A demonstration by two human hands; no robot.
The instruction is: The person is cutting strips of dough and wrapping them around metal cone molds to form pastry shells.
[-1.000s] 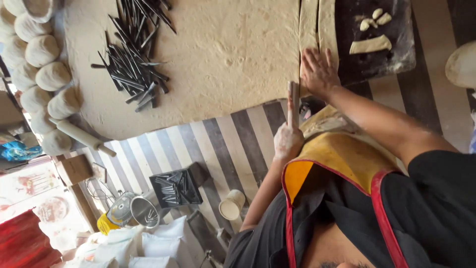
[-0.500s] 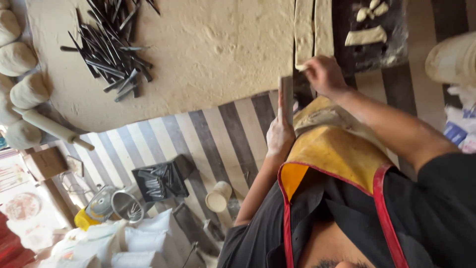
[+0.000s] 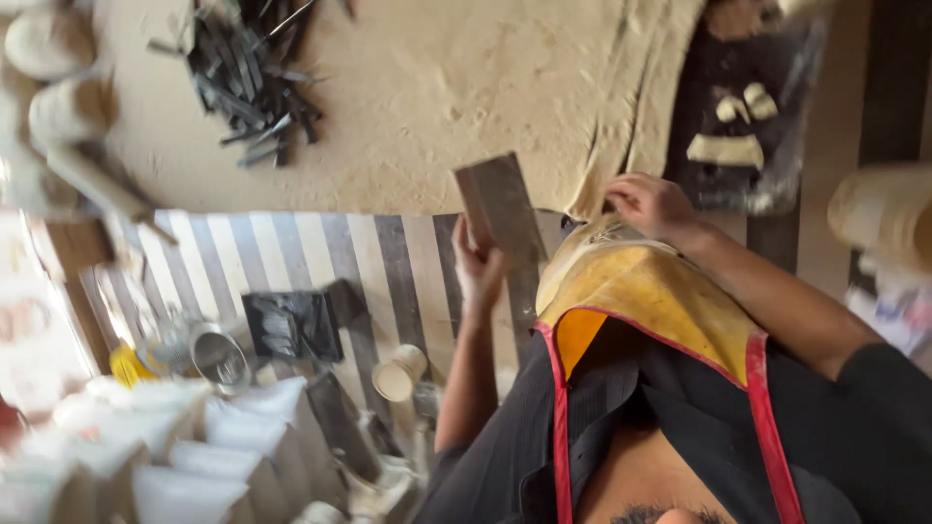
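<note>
- Left hand (image 3: 478, 267) grip closed around a flat dark rectangular blade (image 3: 501, 209), held up above the striped cloth (image 3: 320, 254).
- Right hand (image 3: 649, 204) grip pinches the edge of the tan dough sheet (image 3: 437, 97) just beside the blade.

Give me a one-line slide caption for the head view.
Left hand lifts a flat blade while right hand grips the dough sheet's edge beside a pile of metal rods.

A pile of metal rods (image 3: 254, 92) is spread on the dough sheet (image 3: 437, 97), left of the flat blade (image 3: 500, 209). Dough scraps (image 3: 726, 147) are laid on a tray (image 3: 777, 184) right of the sheet. A cup (image 3: 399, 373) is set on the striped mat (image 3: 320, 262) below.
</note>
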